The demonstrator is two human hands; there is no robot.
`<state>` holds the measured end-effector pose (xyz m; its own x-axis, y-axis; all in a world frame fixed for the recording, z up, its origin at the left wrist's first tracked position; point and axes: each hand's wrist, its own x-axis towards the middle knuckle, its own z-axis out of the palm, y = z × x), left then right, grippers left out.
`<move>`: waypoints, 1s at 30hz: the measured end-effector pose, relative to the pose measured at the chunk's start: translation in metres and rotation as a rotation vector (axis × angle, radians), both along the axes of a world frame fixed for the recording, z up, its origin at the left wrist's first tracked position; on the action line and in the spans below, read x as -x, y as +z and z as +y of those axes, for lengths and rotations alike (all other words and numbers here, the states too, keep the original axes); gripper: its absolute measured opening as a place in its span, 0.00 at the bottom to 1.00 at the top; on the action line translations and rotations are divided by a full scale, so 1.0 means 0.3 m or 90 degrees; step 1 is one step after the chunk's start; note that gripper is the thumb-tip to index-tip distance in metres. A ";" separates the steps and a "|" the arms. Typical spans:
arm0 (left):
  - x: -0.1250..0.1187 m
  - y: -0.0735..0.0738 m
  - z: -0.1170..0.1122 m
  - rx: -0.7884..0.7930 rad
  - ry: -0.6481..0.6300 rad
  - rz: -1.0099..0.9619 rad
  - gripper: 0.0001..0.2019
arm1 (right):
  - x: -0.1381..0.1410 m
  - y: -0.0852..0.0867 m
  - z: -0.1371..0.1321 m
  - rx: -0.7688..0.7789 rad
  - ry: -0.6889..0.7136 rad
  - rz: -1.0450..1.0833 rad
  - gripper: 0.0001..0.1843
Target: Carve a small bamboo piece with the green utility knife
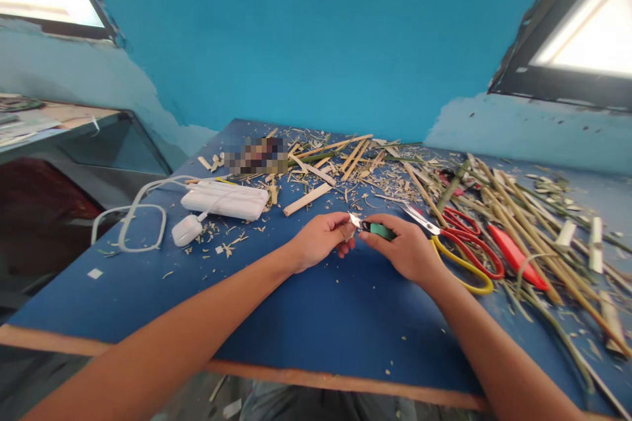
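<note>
My left hand (pixel 323 240) is closed, its thumb and fingers pinching a small pale piece (pixel 354 220) that looks like split bamboo. Close against it, my right hand (pixel 405 247) is wrapped round a cutter knife with a green and black handle (pixel 382 231). The knife's front end meets the pale piece between the two hands; its blade is hard to make out. Just right of my right hand lie scissors with red handles (pixel 476 250) and a pair with yellow handles (pixel 467 276). Both hands are above the blue table (pixel 320 322).
Bamboo strips (pixel 543 243) and shavings are heaped on the right, around a red-handled tool (pixel 516 256). More strips (pixel 309 199) lie toward the wall. On the left are a white power strip (pixel 224 199), a plugged-in white adapter (pixel 187 230) and a looped cable (pixel 129 214).
</note>
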<state>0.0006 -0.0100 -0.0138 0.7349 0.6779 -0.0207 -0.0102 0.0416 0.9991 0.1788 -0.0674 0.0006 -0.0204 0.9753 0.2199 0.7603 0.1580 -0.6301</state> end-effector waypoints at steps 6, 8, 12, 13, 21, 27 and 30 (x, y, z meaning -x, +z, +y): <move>-0.007 0.001 -0.006 -0.005 0.015 0.007 0.16 | 0.013 -0.010 0.010 -0.004 -0.024 -0.025 0.17; -0.009 0.000 -0.006 -0.002 0.020 0.003 0.15 | 0.022 -0.012 0.015 -0.006 -0.037 -0.036 0.18; -0.010 0.003 -0.005 0.006 0.019 -0.006 0.12 | 0.035 -0.009 0.018 -0.004 -0.044 -0.053 0.18; -0.011 0.005 -0.004 0.012 0.017 -0.007 0.11 | 0.038 -0.007 0.016 -0.002 -0.042 -0.057 0.18; -0.013 0.009 -0.018 0.063 -0.004 -0.014 0.05 | 0.058 0.010 -0.015 -0.003 -0.008 -0.062 0.19; -0.007 0.008 -0.029 -0.012 0.036 0.078 0.12 | 0.041 0.012 -0.016 0.019 0.020 -0.071 0.18; 0.002 0.024 -0.023 -0.056 0.043 0.102 0.16 | 0.028 0.018 -0.021 0.050 0.017 -0.087 0.16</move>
<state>0.0001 -0.0170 -0.0066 0.6797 0.7299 -0.0724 0.1496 -0.0413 0.9879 0.1705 -0.0737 0.0059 -0.0706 0.9882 0.1359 0.8362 0.1329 -0.5320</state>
